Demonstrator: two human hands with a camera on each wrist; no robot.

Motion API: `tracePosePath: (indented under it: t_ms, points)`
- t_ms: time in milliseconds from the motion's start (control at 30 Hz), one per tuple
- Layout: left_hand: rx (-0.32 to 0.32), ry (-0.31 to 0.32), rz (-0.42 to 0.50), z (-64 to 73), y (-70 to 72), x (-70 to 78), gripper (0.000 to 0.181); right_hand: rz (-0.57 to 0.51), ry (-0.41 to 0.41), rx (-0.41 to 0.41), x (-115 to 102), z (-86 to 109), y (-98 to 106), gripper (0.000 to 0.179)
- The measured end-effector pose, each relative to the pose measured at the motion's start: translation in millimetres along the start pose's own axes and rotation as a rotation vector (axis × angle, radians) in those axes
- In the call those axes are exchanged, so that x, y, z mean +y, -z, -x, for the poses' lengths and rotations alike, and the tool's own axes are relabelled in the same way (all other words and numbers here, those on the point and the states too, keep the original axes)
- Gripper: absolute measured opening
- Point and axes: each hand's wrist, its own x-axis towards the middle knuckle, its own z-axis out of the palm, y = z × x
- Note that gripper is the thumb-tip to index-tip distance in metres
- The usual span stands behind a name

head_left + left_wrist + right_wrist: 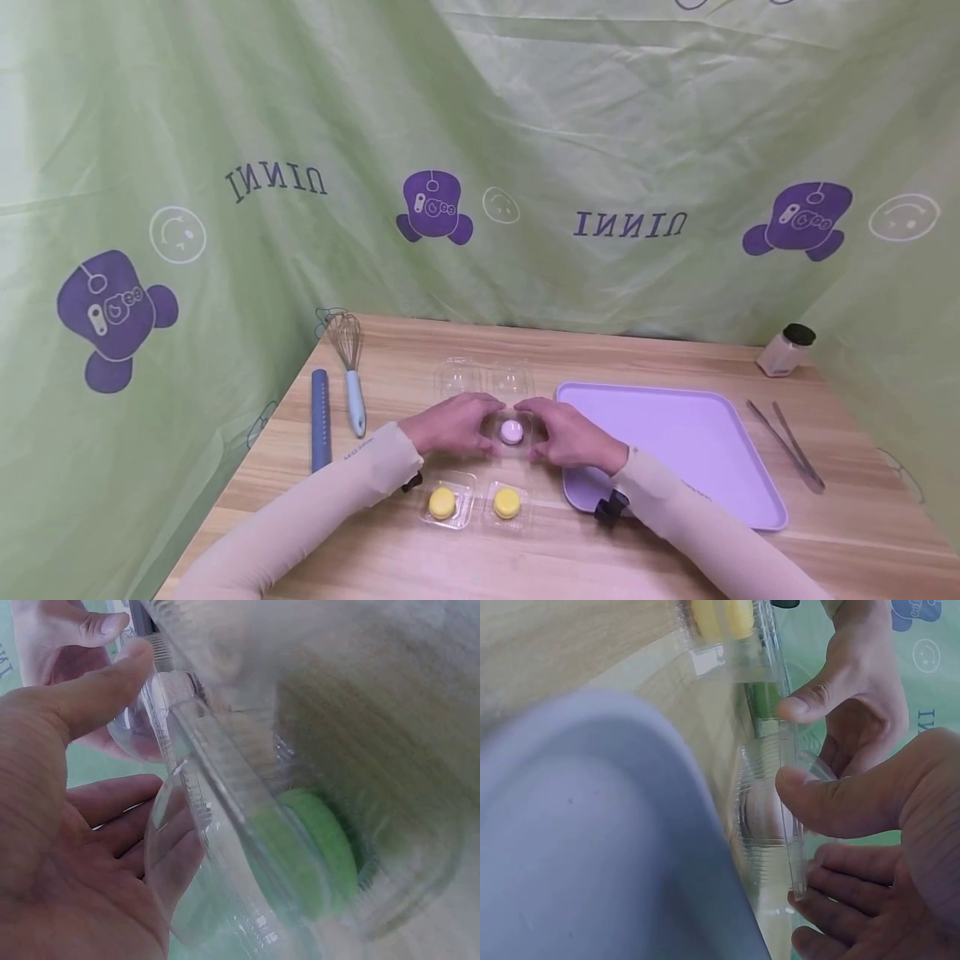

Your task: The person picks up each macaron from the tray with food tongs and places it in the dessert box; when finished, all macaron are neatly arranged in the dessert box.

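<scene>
A pink macaron (pixel 512 432) sits in a clear plastic box between my two hands. My left hand (pixel 459 423) grips the box's left side, thumb toward me and fingers on the far side. From the right, my right hand (pixel 572 433) holds the opposite side in the same way, its thumb and fingertips at the clear edge (pixel 793 825). A green macaron (pixel 304 851) shows through the plastic by my left hand; in the head view that hand hides it. Clear domes of the packaging (pixel 459 377) stand out beyond my fingers.
Nearer me, two yellow macarons (pixel 442 502) sit in clear trays. A purple tray (pixel 675 442) lies right, its edge under my right forearm. Tongs (pixel 787 446) and a black-lidded jar (pixel 783 350) are farther right. A whisk (pixel 352 375) and a blue bar (pixel 321 421) lie left.
</scene>
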Motion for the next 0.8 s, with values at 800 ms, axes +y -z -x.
tracePosePath:
  t_ms: [800]
  points:
    - [0.364, 0.098, 0.4, 23.7, 94.8, -92.1, 0.109, -0.3, -0.07, 0.255, -4, -82.0, 65, 0.1]
